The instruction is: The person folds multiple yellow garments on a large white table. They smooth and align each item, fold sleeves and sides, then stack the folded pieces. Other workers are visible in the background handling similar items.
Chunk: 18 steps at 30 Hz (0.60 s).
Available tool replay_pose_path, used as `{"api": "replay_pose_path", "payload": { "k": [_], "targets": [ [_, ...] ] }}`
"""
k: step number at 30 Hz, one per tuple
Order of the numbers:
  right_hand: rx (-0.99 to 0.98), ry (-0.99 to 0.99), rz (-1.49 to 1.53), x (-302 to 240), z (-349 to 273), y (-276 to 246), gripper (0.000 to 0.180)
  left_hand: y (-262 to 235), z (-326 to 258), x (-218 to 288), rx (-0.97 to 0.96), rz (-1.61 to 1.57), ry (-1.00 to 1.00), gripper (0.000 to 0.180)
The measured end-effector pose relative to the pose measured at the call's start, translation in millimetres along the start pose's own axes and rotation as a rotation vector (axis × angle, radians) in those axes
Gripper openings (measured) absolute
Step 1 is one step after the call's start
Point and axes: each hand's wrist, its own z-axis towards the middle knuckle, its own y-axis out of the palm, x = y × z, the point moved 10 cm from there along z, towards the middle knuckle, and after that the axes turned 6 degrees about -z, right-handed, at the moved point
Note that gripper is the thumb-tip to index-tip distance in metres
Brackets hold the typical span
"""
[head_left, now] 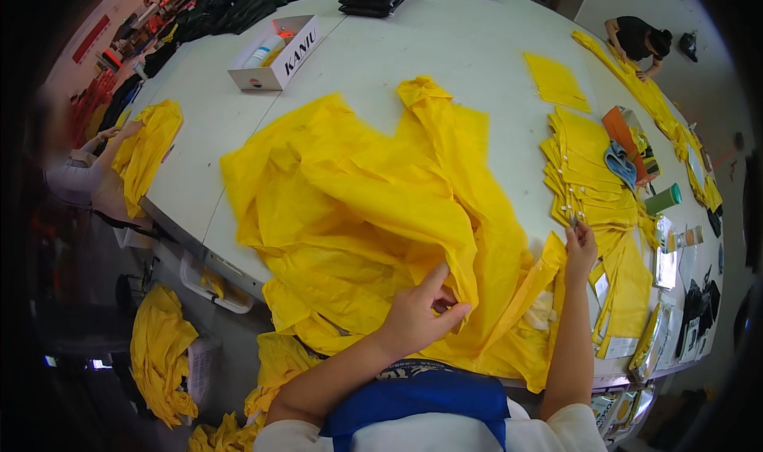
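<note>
A large thin yellow garment (350,205) lies crumpled across the near part of the white table, one sleeve-like part stretching away from me. My left hand (425,313) pinches a fold of it near the lower middle. To the right, my right hand (582,249) is raised with its fingers closed on a small dark pointed tool (572,222) that looks like thread snips; only its tip shows. A narrow strip of the garment rises just left of that hand. Beyond the hand, flat yellow pieces (584,154) with small white tags lie stacked and overlapping.
A white box (278,54) with bottles stands far left on the table (362,50). An orange box (624,138), a blue cloth (620,164) and a green cylinder (664,200) sit at right. People handle yellow fabric left and far right. Yellow garments (163,349) fill a basket at lower left.
</note>
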Motion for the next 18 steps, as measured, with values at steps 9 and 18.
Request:
{"api": "replay_pose_path", "payload": {
  "k": [9,18],
  "targets": [
    [-0.196,-0.567,-0.415,-97,-15,78,0.060,-25,-6,1,0.190,0.001,0.106,0.055],
    [-1.528,-1.116,-0.355,-263,-220,224,0.035,-71,-39,-22,0.281,0.167,0.040,0.050]
  ]
}}
